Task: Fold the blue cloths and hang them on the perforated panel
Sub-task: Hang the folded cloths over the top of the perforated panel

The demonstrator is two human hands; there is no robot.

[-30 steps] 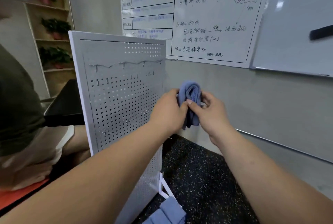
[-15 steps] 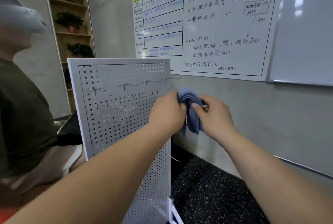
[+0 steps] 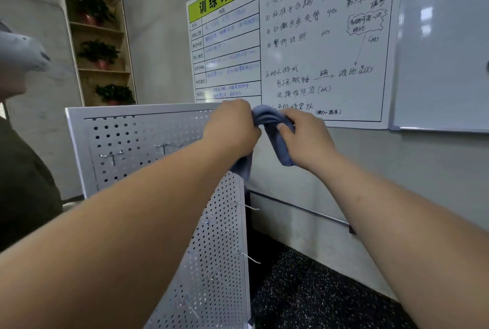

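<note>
Head view: blue cloth point(image 3: 275, 127) is folded and bunched at the top right corner of the perforated panel point(image 3: 137, 138). Left hand point(image 3: 232, 130) grips its left side, right hand point(image 3: 307, 140) pinches the right fold. Can't tell if it's seated on a hook. The visible hooks point(image 3: 164, 146) are bare, so I'd say hanging has barely begun.

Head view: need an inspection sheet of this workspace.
Surface: dark speckled floor beside the panel.
Job's things: bunched blue cloth held near the top right corner of the upright perforated panel; visible wire hooks bare.
Clutter: nothing seen.
Hands: left hand and right hand both grip the cloth.
Cables: nothing seen.
Surroundings: written whiteboard, shelf of potted plants, another person at left.
</note>
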